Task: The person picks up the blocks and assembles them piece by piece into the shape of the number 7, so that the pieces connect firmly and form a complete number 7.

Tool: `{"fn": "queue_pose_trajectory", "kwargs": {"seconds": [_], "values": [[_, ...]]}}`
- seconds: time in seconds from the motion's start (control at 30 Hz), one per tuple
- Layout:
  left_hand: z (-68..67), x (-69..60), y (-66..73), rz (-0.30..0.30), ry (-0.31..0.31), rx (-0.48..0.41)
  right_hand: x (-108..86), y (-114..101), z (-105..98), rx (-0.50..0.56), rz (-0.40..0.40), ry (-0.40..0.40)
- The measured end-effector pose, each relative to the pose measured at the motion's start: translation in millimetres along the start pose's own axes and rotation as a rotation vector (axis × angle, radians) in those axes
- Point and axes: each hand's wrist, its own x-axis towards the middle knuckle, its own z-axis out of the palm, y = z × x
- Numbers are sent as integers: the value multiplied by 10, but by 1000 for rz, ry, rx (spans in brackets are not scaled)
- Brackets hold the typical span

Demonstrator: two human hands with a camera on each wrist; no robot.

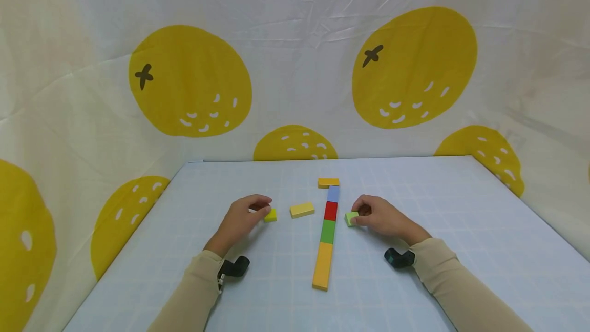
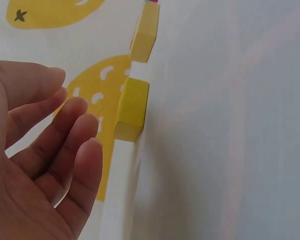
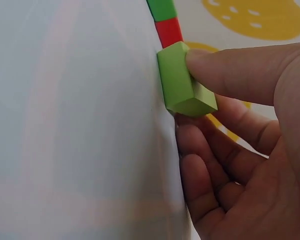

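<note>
My right hand (image 1: 380,215) pinches a light green block (image 3: 182,82) between thumb and fingers, low at the table to the right of the row of blocks. My left hand (image 1: 240,219) is beside a bright yellow block (image 2: 132,107) on the table. A gap shows between its loosely bent fingers and that block in the left wrist view. Between the left hand and the row lies a pale yellow block (image 1: 302,210). The row runs away from me: an orange block (image 1: 322,265), a green one (image 1: 328,231), a red one (image 1: 331,211) and a blue one (image 1: 333,193).
Across the far end of the row lies another orange block (image 1: 328,182). A pale checked cloth covers the table (image 1: 258,301). Behind it hangs a white curtain (image 1: 304,76) with large yellow fruit prints. Dark wrist cameras sit on both sleeves.
</note>
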Motion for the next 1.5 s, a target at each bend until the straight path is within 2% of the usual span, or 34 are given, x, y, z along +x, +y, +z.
{"fn": "queue_pose_trajectory", "kwargs": {"seconds": [0.1, 0.3, 0.67, 1.07, 1.27, 1.5], "values": [[-7, 8, -17, -13, 4, 16, 5, -3, 1, 6, -8, -4], [-6, 21, -58, -31, -29, 24, 10, -16, -3, 1, 12, -9], [35, 38, -52, 21, -65, 58, -12, -10, -17, -19, 9, -5], [58, 89, -40, -58, -118, 129, -13, -4, -16, -26, 7, -13], [69, 114, -42, -50, -127, 150, -9, 9, -37, -41, 15, -9], [61, 88, -65, -68, -112, 142, 4, 36, -4, -31, 10, -16]]}}
